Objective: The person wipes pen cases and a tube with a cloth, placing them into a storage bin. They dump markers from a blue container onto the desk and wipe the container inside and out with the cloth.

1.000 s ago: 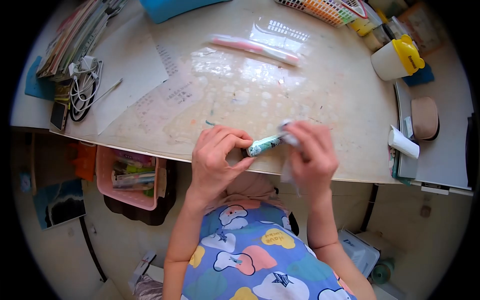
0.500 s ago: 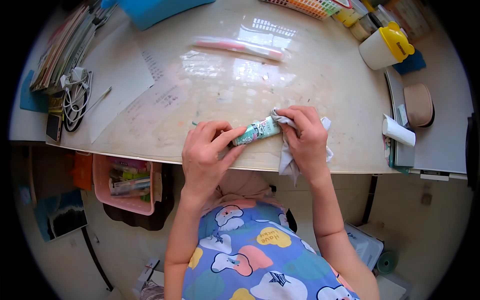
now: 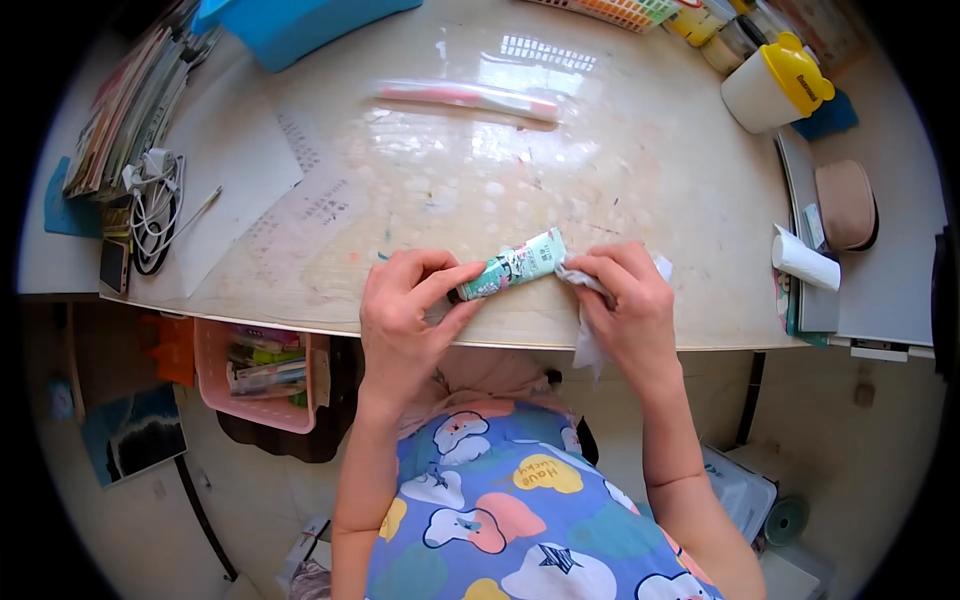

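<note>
A small green cream tube (image 3: 515,265) with a floral print and a dark cap lies tilted above the desk's front edge, its flat crimped end up and to the right. My left hand (image 3: 410,305) pinches it near the cap between thumb and fingers. My right hand (image 3: 630,300) is closed on a crumpled white cloth (image 3: 590,345), which hangs below the fingers and shows behind the hand. The cloth is right beside the tube's crimped end; whether they touch I cannot tell.
On the desk (image 3: 420,200) lies a long pink-and-clear case (image 3: 470,98). A blue bin (image 3: 300,25), stacked books (image 3: 130,120) and white cables (image 3: 155,205) are at left. A yellow-lidded cup (image 3: 775,85), paper roll (image 3: 805,258) and pouch (image 3: 845,205) stand right. A pink basket (image 3: 265,410) sits below.
My right hand with the cloth has moved right and slightly down, off the tube's crimped end, which is now uncovered. My left hand still holds the tube. The view has shifted slightly.
</note>
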A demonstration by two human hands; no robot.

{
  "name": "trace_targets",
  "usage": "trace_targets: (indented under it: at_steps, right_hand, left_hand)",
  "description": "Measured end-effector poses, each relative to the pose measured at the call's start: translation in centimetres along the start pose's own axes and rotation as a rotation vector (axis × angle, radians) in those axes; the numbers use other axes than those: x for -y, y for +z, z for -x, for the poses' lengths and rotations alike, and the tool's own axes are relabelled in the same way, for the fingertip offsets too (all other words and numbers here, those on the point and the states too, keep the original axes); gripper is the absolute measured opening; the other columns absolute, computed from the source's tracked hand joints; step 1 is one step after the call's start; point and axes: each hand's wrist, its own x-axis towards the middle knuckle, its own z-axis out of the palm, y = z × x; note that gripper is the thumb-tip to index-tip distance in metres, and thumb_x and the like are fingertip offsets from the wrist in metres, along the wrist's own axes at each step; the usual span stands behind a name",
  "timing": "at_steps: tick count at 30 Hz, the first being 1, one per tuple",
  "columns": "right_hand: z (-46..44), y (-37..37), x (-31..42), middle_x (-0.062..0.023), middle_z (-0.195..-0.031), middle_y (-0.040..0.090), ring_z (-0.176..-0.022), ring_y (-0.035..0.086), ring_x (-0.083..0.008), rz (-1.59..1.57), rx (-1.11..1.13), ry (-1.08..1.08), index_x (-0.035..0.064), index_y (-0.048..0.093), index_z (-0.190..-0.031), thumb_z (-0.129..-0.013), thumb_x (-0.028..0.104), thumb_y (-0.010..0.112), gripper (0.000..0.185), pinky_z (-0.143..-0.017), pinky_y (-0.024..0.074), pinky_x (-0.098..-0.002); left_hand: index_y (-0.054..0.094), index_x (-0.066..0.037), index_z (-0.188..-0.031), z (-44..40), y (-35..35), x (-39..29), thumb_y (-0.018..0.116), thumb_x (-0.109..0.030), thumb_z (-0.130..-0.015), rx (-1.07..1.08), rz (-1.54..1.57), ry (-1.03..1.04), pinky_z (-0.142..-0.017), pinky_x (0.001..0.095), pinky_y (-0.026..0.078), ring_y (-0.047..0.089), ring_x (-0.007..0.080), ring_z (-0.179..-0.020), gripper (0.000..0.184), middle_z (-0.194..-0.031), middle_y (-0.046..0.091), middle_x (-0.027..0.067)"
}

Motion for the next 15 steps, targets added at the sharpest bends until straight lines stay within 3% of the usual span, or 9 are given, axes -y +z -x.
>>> trace_targets:
  at_steps: [7, 11, 14, 15]
  right_hand:
    - [-0.9, 1.9, -0.4, -0.0095, -0.094, 0.063, -0.082, 0.062, -0.0233, -0.019, -0.142, -0.015, 0.0049, 0.07, -0.094, -0.069, -0.009, 0.069, 0.028, -0.067, 0.0511, -0.0317]
    - [-0.2, 3.1, 1.4, -0.0111, -0.095, 0.061, -0.087, 0.06, -0.0287, -0.131, -0.149, -0.072, 0.0036, 0.068, -0.095, -0.065, -0.01, 0.067, 0.033, -0.075, 0.0505, -0.0375]
    - [0.3, 4.3, 3.3, -0.0103, -0.095, 0.061, -0.087, 0.06, -0.028, -0.356, -0.033, -0.111, 0.0042, 0.068, -0.095, -0.064, -0.01, 0.067, 0.034, -0.075, 0.051, -0.0367]
    - [0.3, 4.7, 3.8, -0.0091, -0.094, 0.062, -0.086, 0.06, -0.0268, -0.357, -0.039, -0.224, 0.0047, 0.068, -0.095, -0.064, -0.011, 0.066, 0.035, -0.074, 0.0513, -0.0366]
  left_hand:
    - [0.071, -0.01, -0.1, -0.2, -0.1, 0.4, 0.078, -0.007, -0.065, 0.008, 0.035, 0.056, -0.074, 0.0337, 0.042, 0.059, 0.0207, -0.084, 0.035, -0.09, 0.063, 0.0036]
    - [0.069, -0.008, -0.098, -0.1, -0.4, -0.2, 0.077, -0.004, -0.065, -0.001, 0.136, -0.098, -0.076, 0.0352, 0.045, 0.06, 0.0226, -0.085, 0.034, -0.09, 0.064, 0.0057]
    - [0.068, -0.003, -0.097, 0.3, -0.5, 0.4, 0.077, 0.001, -0.065, 0.017, 0.097, -0.091, -0.077, 0.0327, 0.05, 0.062, 0.0238, -0.087, 0.034, -0.093, 0.065, 0.0086]
    - [0.068, -0.004, -0.097, 0.3, -0.4, 0.6, 0.078, 0.0, -0.065, 0.012, 0.102, -0.065, -0.076, 0.0338, 0.049, 0.061, 0.024, -0.087, 0.034, -0.092, 0.065, 0.0081]
